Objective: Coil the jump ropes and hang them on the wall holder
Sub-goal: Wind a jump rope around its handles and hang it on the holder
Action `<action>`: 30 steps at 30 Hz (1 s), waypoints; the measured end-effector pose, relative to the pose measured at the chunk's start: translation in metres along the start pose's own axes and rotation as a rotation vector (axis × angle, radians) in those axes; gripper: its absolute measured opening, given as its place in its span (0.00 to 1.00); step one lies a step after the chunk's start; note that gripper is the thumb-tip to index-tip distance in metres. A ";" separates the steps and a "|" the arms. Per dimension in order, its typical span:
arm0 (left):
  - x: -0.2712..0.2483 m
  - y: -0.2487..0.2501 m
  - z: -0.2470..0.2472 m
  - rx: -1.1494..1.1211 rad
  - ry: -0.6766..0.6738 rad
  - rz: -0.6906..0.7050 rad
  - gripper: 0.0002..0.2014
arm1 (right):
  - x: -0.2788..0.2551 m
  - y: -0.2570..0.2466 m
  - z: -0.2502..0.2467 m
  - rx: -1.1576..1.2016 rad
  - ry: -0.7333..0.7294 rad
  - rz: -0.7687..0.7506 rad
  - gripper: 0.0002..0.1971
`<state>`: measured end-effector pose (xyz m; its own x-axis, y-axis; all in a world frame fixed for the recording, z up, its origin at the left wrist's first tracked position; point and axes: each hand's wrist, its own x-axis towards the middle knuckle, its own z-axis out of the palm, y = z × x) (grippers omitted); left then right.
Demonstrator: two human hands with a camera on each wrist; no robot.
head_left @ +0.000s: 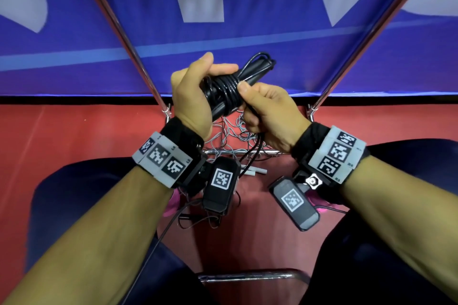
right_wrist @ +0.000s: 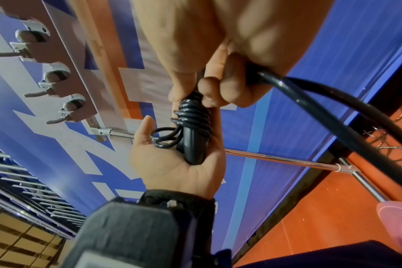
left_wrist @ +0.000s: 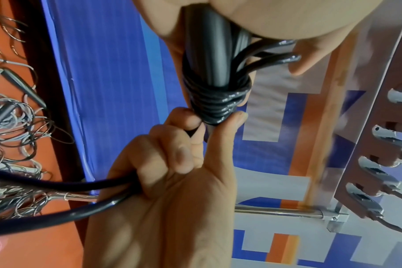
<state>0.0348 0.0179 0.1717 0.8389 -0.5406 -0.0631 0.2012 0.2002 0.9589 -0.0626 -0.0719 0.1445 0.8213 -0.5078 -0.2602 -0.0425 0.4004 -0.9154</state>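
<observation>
- While the left hand (head_left: 190,101) grips the coiled black jump rope (head_left: 224,89) round its handles,
- the right hand (head_left: 270,114) pinches the wrapped turns, its curled fingers (left_wrist: 170,150) gripping the trailing cord.

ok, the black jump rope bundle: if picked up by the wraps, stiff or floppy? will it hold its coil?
Likely stiff at the core: the wraps sit tight round the rigid-looking handles. The free tail sags from the right hand, so it's probably floppy. The wraps look glossy; unpinched by the fingers, they may slip loose.
</observation>
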 end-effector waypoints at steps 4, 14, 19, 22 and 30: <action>0.004 0.001 -0.001 0.082 0.029 0.035 0.16 | 0.000 0.001 0.001 0.073 -0.016 0.034 0.17; 0.010 -0.004 -0.002 0.285 0.046 0.161 0.19 | -0.003 0.001 -0.004 0.097 -0.096 0.118 0.11; 0.008 -0.013 0.000 0.207 0.006 0.091 0.14 | -0.005 0.001 -0.008 -0.067 -0.044 0.036 0.12; 0.011 -0.008 -0.003 0.246 -0.119 -0.047 0.11 | -0.002 -0.001 -0.014 -0.182 -0.002 -0.090 0.08; 0.011 0.022 -0.019 0.399 -0.528 -0.526 0.24 | 0.006 -0.005 -0.021 -0.439 -0.104 -0.237 0.06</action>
<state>0.0582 0.0321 0.1866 0.3194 -0.8134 -0.4862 0.2226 -0.4344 0.8728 -0.0693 -0.0930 0.1413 0.8885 -0.4584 -0.0184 -0.0653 -0.0867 -0.9941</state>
